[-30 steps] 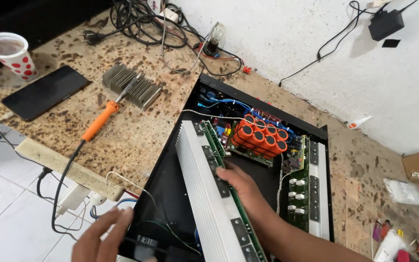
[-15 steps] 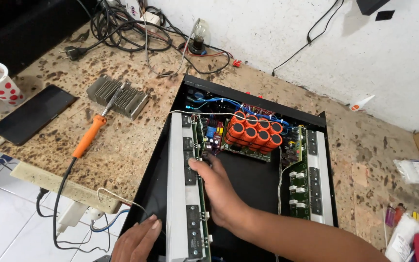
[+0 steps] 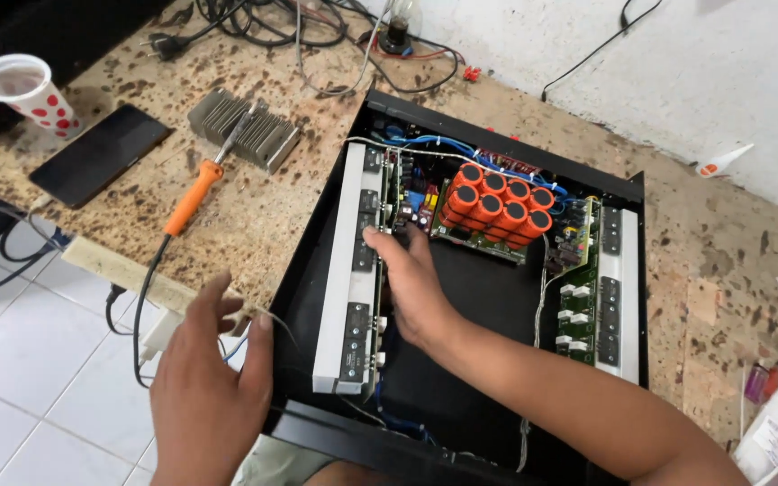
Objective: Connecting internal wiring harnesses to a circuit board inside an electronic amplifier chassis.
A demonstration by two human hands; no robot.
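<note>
Landmark: the open black amplifier chassis [image 3: 483,297] on the speckled stone bench [image 3: 254,211].

Nearest, at the chassis' front-left corner: left hand [image 3: 211,378], fingers spread and loosely curled, hovering just off the corner. Nothing gripped that I can make out; a thin wire runs close by it.

Inside the chassis, left side: right hand [image 3: 411,283] reaches in, fingertips on the top edge of the left circuit board [image 3: 391,193] where it meets the left aluminium heatsink bar [image 3: 346,270]. Looks like a light pinch on the board edge, but whether it has actually closed on it I can't tell.

Handling, my read: the board is stiff, light and fragile. Take it by the bare edges, not by components. The heatsink bar is rigid, heavier, safe to grip along its flat face. Wires tether it, so no yanking.

Counts inside: 2 heatsink bars, the second one [image 3: 619,288] on the chassis' right wall; 8 orange capacitors [image 3: 495,202] in two rows toward the back.

Left of the chassis: 1 orange-handled soldering iron [image 3: 193,196], its tip resting on 1 loose finned heatsink [image 3: 247,133]. Further left: 1 dark phone [image 3: 101,153] and 1 red-spotted paper cup [image 3: 27,90]. A power strip [image 3: 150,286] hangs at the bench edge.

Behind the chassis: cable tangle [image 3: 317,31].
</note>
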